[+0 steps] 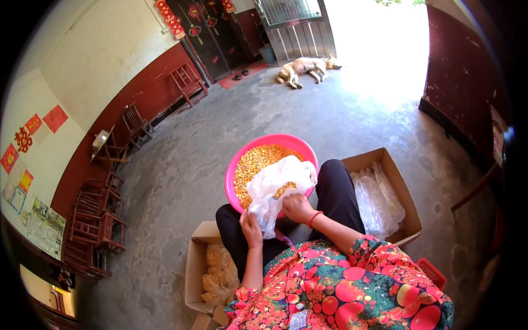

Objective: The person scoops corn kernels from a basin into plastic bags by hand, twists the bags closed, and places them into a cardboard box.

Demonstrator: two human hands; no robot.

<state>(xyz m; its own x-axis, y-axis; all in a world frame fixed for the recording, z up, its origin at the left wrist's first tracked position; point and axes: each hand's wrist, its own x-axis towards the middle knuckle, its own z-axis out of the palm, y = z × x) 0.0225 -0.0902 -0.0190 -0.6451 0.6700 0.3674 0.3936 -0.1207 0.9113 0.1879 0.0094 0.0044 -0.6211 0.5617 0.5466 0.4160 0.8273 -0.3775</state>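
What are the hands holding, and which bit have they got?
A white plastic bag: the left hand holds its near left side. The right hand is by its open mouth, but I can't tell whether it grips.

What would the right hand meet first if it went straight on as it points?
The right hand would likely meet the white plastic bag first, since it appears to touch it; depth there is unclear.

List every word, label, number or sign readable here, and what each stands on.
"囍": red cut-out on the left wall.
Too small or blurred to read: small red papers, wall poster, red door strip.
White plastic bag, pink basin: no readable text.
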